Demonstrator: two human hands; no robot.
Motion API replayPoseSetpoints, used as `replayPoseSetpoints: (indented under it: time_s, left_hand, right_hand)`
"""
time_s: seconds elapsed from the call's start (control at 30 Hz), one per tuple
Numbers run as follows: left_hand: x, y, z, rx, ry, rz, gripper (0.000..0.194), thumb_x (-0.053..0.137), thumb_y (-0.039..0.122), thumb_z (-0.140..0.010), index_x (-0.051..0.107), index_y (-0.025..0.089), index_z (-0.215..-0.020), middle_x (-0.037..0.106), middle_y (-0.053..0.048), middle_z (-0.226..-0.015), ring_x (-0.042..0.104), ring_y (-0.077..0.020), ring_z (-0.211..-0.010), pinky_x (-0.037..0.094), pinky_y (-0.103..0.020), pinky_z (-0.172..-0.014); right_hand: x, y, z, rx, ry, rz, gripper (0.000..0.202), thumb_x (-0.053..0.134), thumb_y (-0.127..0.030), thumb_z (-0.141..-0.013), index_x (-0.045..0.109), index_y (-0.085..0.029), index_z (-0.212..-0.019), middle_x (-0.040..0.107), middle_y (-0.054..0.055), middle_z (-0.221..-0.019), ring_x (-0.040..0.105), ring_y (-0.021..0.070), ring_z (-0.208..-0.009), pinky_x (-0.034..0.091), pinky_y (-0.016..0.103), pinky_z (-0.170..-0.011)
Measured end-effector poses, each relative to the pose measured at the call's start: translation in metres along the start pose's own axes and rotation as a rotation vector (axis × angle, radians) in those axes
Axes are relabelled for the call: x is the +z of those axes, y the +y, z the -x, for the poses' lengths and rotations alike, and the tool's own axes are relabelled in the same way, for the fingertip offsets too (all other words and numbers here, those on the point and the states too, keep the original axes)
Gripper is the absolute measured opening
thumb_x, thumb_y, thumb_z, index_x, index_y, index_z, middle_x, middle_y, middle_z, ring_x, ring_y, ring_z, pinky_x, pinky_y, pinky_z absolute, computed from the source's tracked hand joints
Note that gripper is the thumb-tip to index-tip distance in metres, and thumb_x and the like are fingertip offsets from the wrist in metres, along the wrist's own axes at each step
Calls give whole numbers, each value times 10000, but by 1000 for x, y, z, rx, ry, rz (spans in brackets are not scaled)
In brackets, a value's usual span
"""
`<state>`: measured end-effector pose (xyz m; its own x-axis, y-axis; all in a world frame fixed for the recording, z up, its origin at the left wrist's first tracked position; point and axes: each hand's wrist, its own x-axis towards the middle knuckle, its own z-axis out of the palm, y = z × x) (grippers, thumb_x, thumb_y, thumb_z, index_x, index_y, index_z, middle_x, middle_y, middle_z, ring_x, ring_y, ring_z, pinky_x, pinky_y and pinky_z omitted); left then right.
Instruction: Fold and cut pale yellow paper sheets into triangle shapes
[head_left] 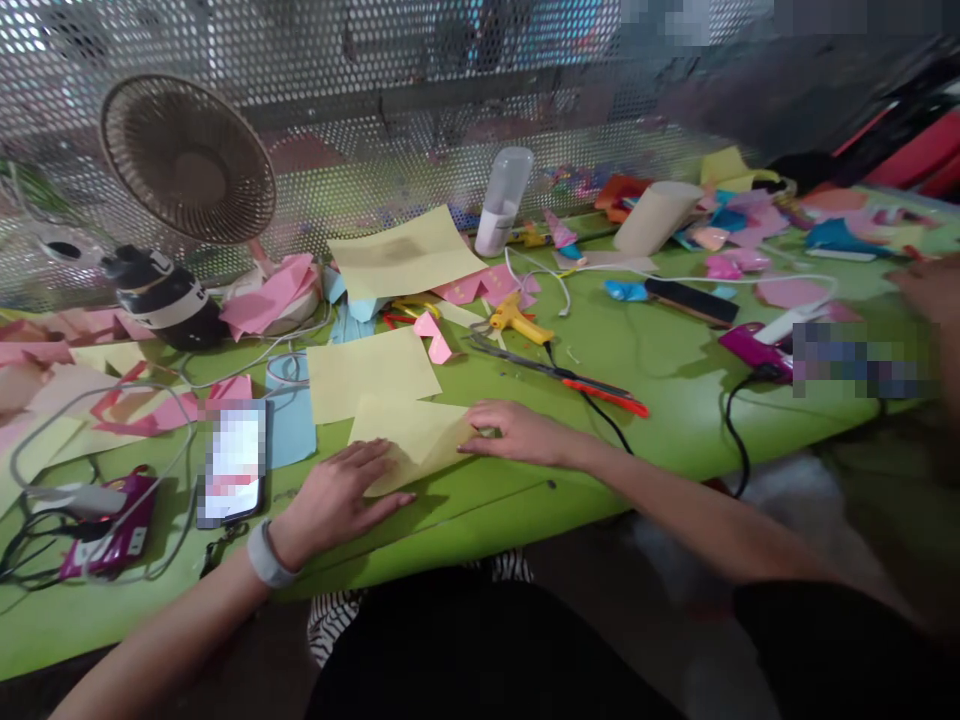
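Fingers of both hands lie flat and slightly spread on a yellow paper sheet [409,435] near the front edge of a green worktop [675,370]. Neither hand grips anything; they press down. The left hand [337,495] rests palm-down on the sheet's lower left part, where a folded flap seems to lie over the rest. The right hand [517,432] presses its fingertips at the sheet's right corner. The sheet looks partly folded, with one diagonal crease showing, so the folding appears to be at an early stage; no finished shape can be seen under the hands.

Just behind it lies a second, flat yellow sheet [371,372], touching or overlapping the first. To the left are a blue sheet [292,420] and a phone [234,460], both close to the left hand. Behind the right hand, a pair of red-handled scissors [570,378] and a yellow glue gun [517,318] lie a short way off. A small desk fan [187,160] stands at the back left before a perforated metal screen.

Open room is tight: pink paper scraps [270,295] and cords crowd the left and back. The clearest bare stretch is to the right of the right hand, up to a black cord [739,440] that hangs over the front edge.
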<state>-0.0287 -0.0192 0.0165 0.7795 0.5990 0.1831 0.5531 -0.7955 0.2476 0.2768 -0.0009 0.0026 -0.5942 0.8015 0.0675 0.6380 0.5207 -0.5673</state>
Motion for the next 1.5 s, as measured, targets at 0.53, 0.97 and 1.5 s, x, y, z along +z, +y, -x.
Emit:
replayPoseSetpoints:
  time_s: [0.53,0.97,1.5]
  left_hand:
    - [28,-1,-7,-44,92,-44,480,494,311,-1006,422,248,-1476,581,-143,-1349,591,-275,-1215,559,-462,-985]
    - [37,-3,-5,80,-22,-96,560,441,156,-1005,301,174,-1546,468,-155,-1523,403,-287,-1441,317,-566,-1189]
    - [32,-4,-4,130,-82,-98,648,458,79,-964,266,212,-1568,385,-152,-1575,317,-318,-1479,275,-616,-1196]
  right_hand:
    - [26,-3,-37,256,131,-24,314,569,-461,-956,653,-185,-1077,695,83,-1057,671,209,-880,508,330,-731]
    - [27,-10,-2,-263,150,320,477,458,-431,-1019,567,-142,-1382,568,151,-1441,504,256,-1357,409,472,-1131]
    - [41,-3,11,-290,25,275,799,433,-625,-966,350,-58,-1523,319,207,-1598,153,276,-1541,176,544,-1240]
